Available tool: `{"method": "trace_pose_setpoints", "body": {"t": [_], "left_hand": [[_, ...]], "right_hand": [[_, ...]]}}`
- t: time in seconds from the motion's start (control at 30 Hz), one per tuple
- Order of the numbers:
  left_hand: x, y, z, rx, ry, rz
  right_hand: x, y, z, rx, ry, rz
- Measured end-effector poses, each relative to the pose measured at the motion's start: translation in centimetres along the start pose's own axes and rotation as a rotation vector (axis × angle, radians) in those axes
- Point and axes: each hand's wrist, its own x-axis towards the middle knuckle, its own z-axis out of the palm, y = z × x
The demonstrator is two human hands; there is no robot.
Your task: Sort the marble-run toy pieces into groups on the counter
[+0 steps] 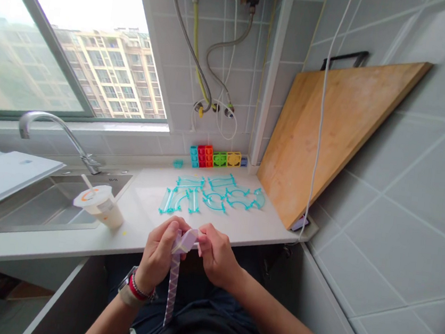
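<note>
In front of the counter's edge, my left hand (161,255) pinches a pale lilac strip (172,292), which looks like paper with a light zigzag pattern. Its long tail hangs down toward my lap, while the upper part is folded into a flat, angled shape between my hands. My right hand (217,255) grips the right end of that folded part between thumb and fingers. The fingertips partly hide the folds. Beyond my hands, several clear teal-edged plastic pieces (194,200), some straight and some curved, lie on the white counter (139,227).
Red blocks (205,156), green blocks (220,159) and other coloured ones stand against the back wall. A drink cup (101,208) with a straw stands beside the sink (68,214), under a tap (62,127). A large wooden board (331,131) leans on the right, crossed by a white cable (323,109).
</note>
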Motion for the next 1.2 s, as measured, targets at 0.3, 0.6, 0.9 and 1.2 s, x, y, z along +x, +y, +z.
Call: {"method": "trace_pose_setpoints", "body": {"t": [0.3, 0.6, 0.9, 1.2], "left_hand": [[0.9, -1.8, -0.5, -0.101, -0.016, 0.04], [0.9, -2.7, -1.3, -0.083, 0.051, 0.119], [0.9, -3.0, -1.7, 0.06, 0.046, 0.27], [-0.2, -4.7, -1.9, 0.401, 0.015, 0.507]], "right_hand": [[0.9, -0.6, 1.7, 0.92, -0.137, 0.556], [0.6, 0.1, 1.4, 0.985, -0.337, 0.68], [1.2, 0.4, -0.4, 0.634, -0.085, 0.277], [1.8, 0.5, -1.2, 0.746, -0.44, 0.407]]}}
